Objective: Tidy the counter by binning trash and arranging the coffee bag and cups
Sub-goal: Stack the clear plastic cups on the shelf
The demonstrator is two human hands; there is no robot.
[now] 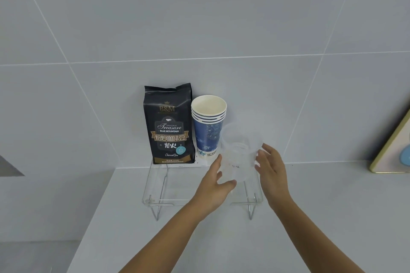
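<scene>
Item: clear plastic cups (240, 150), a nested stack, upright, held between both hands above the right part of a transparent acrylic stand (155, 197); whether the base of the stack touches the stand cannot be told. Left hand (216, 180): partly open, fingers extended upward along the left wall of the stack, thumb (228, 184) curled under toward its lower front edge; in contact with the stack, cradling rather than clenching. Right hand (269, 169): open, fingers spread and lightly bent, fingertips (260, 153) pressed to the right wall of the stack just below its rim. Together the two hands grasp the clear plastic cups from opposite sides. Item: coffee bag (169, 124), black with gold and white print, upright at the rear left of the stand, back against the tiled wall (199, 17). Item: paper cups (208, 126), blue patterned outside, cream inside, stacked and upright, just beside the coffee bag on its right and partly behind the clear plastic cups. Support: the stand, on thin metal legs, rests on a pale grey table (321, 217) set against the wall. Other: a flat framed object (395, 146) with a pale edge leans at the far right of the table, well apart from the stand; its face is only partly in view.
</scene>
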